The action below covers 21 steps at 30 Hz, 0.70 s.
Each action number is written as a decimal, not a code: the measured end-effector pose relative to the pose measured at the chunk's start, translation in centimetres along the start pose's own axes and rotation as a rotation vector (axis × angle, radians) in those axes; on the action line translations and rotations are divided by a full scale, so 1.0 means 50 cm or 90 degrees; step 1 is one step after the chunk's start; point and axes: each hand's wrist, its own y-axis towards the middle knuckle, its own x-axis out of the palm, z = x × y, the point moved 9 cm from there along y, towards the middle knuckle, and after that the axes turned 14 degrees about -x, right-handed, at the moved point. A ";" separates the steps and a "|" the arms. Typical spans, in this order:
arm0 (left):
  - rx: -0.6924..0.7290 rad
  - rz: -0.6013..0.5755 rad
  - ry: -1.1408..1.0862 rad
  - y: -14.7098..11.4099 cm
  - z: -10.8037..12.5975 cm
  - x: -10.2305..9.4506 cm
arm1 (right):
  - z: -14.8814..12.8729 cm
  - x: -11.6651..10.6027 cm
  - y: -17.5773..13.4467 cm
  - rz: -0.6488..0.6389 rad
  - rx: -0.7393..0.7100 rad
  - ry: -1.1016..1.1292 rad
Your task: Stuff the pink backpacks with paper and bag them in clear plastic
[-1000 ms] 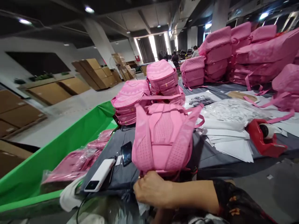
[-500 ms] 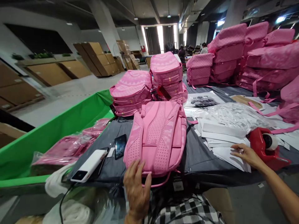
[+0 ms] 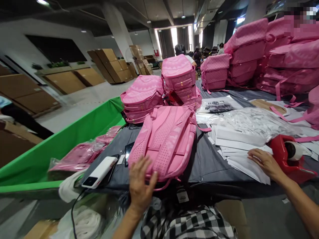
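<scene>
A pink backpack (image 3: 161, 146) lies on the dark-covered table, its straps and dotted back panel facing up. My left hand (image 3: 140, 182) is at its near left corner, fingers spread, with the fingertips over the bag's edge. Over on the right, my right hand (image 3: 265, 162) rests its fingers on a pile of white paper sheets (image 3: 243, 159); they are stretched out and no sheet is visibly gripped. Beside that hand stands a red tape dispenser (image 3: 286, 159) with a white roll.
Behind the bag stand more pink backpacks (image 3: 143, 94), with taller stacks (image 3: 245, 49) at right. A white power bank (image 3: 99, 172) and a partly hidden phone (image 3: 128, 152) lie left. A green-walled bin (image 3: 74, 129) holds plastic-wrapped pink bags. Clear plastic bags (image 3: 254, 122) lie beyond the sheets.
The backpack has turned slightly and shifted left, now covering most of the phone. My left hand has moved slightly up and left; my right hand has come down closer to the sheets.
</scene>
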 end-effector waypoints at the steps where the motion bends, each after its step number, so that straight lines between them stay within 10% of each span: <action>1: 0.029 -0.012 -0.044 -0.015 0.047 0.005 | -0.031 0.004 -0.002 -0.012 -0.014 0.005; 5: 0.025 -0.386 -0.328 -0.094 0.233 0.154 | -0.193 0.077 -0.038 -0.194 -0.035 0.113; 10: -0.465 -0.714 -0.592 -0.205 0.270 0.342 | -0.303 0.119 -0.086 -0.249 0.018 0.282; 14: -0.667 -0.672 -0.670 -0.244 0.231 0.344 | -0.308 0.142 -0.094 -0.244 0.044 0.390; 18: -0.561 -0.654 -0.650 -0.244 0.210 0.302 | -0.300 0.178 -0.086 -0.205 0.091 0.308; 21: -0.434 -0.452 -0.503 -0.229 0.144 0.236 | -0.298 0.186 -0.076 -0.129 0.026 0.263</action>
